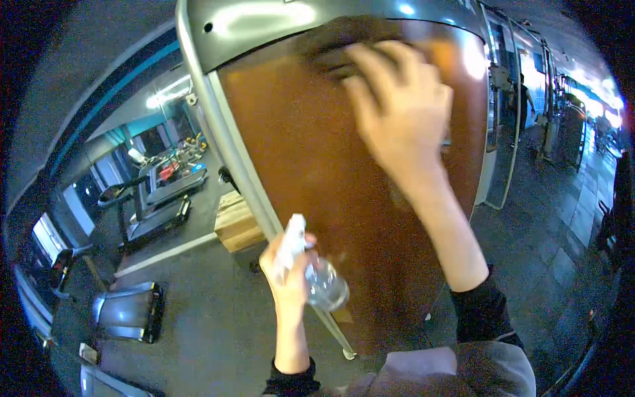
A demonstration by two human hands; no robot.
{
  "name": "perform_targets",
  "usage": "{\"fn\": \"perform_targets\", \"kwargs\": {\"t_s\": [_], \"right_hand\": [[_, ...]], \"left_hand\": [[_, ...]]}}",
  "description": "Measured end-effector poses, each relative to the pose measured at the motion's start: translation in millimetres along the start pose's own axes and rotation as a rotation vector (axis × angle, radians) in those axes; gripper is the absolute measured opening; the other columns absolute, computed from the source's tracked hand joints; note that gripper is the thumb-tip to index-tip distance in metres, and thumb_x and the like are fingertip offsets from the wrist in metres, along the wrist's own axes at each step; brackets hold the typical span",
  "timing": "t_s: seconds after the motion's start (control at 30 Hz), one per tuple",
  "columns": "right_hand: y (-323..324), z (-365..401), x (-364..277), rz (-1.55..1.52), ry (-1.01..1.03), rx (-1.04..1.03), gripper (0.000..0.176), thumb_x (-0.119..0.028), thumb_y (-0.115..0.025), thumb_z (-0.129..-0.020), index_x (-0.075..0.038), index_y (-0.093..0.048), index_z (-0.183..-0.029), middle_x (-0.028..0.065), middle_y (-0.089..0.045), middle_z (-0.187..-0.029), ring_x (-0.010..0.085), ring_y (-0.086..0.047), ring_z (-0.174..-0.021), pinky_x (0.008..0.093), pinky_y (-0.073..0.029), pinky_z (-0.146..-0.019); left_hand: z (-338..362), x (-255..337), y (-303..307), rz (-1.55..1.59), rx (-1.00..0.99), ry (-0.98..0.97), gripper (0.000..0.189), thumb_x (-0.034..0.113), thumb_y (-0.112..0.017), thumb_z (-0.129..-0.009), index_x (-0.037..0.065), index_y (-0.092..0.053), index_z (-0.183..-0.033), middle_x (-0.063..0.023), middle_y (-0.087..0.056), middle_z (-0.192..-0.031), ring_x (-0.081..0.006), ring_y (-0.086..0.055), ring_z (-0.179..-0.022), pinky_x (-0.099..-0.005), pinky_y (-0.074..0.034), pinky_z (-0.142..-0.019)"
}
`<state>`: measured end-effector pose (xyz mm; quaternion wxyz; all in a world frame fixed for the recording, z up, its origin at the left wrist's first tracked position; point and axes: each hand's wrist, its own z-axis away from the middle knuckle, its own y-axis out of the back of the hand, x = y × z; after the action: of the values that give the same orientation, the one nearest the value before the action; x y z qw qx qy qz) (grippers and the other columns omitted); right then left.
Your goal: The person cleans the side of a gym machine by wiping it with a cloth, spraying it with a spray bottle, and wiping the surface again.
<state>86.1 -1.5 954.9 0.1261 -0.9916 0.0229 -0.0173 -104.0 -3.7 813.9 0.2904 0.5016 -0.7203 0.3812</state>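
My left hand (286, 268) is wrapped round the neck of a clear spray bottle (327, 288) with a white trigger head. The bottle is tilted in front of the lower left part of a brown panel (297, 152). Higher up, my right hand (403, 92) presses a dark, blurred cloth (340, 43) against the top of the panel, just under its grey metal header (264, 30). The fingers are bent over the cloth and partly smeared by motion.
A metal frame tube (228, 132) runs down the panel's left side. Behind it stand a wooden box (237, 221) and several treadmills (159, 218). Gym machines (565, 129) and a person (524, 106) are on the right.
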Motion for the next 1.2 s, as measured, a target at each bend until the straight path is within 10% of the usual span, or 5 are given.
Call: {"fn": "perform_targets", "kwargs": {"t_s": [0.27, 0.57, 0.87, 1.13, 1.2], "right_hand": [[42.6, 150.3, -56.1, -0.102, 0.482, -0.393, 0.041, -0.026, -0.052, -0.073, -0.019, -0.063, -0.113, 0.0002, -0.053, -0.114, 0.0194, -0.050, -0.091, 0.0395, -0.037, -0.076], [42.7, 52.7, 24.2, 0.175, -0.085, -0.096, 0.042, -0.022, -0.067, -0.074, -0.024, -0.060, -0.115, 0.0012, -0.053, -0.114, 0.0240, -0.050, -0.094, 0.0375, -0.039, -0.076], [25.6, 127.6, -95.6, -0.098, 0.297, -0.338, 0.039, -0.026, -0.055, -0.071, -0.019, -0.063, -0.108, 0.0002, -0.054, -0.115, 0.0211, -0.049, -0.091, 0.0403, -0.038, -0.073], [109.8, 181.9, 29.0, 0.004, 0.274, -0.449, 0.042, -0.020, -0.059, -0.064, -0.030, -0.066, -0.105, -0.0027, -0.055, -0.100, 0.0193, -0.047, -0.080, 0.0359, -0.036, -0.067], [86.2, 122.8, 35.2, 0.005, 0.214, -0.319, 0.050, -0.019, -0.068, -0.058, -0.027, -0.065, -0.108, 0.0000, -0.055, -0.102, 0.0216, -0.050, -0.084, 0.0372, -0.038, -0.069]], "left_hand": [[81.9, -62.4, 29.2, -0.184, -0.098, 0.258, 0.033, 0.018, -0.059, -0.065, -0.005, -0.060, -0.089, -0.0075, -0.062, -0.071, -0.0139, -0.058, -0.051, -0.0242, -0.045, -0.047], [227.2, -124.4, 105.1, -0.378, 0.044, 0.507, 0.018, 0.010, -0.059, -0.070, -0.003, -0.059, -0.083, -0.0078, -0.060, -0.067, -0.0147, -0.058, -0.054, -0.0301, -0.049, -0.051], [242.2, -110.4, 103.8, -0.439, -0.155, 0.433, 0.015, 0.007, -0.060, -0.066, 0.000, -0.063, -0.079, -0.0112, -0.058, -0.068, -0.0213, -0.058, -0.058, -0.0334, -0.045, -0.053], [263.8, -115.4, 157.5, -0.491, 0.030, 0.495, 0.018, 0.010, -0.056, -0.060, -0.002, -0.062, -0.072, -0.0138, -0.057, -0.062, -0.0287, -0.056, -0.055, -0.0373, -0.045, -0.052], [280.6, -134.3, 192.8, -0.558, -0.041, 0.328, 0.019, 0.013, -0.060, -0.070, -0.004, -0.059, -0.080, -0.0075, -0.059, -0.063, -0.0137, -0.056, -0.049, -0.0277, -0.046, -0.044]]}}
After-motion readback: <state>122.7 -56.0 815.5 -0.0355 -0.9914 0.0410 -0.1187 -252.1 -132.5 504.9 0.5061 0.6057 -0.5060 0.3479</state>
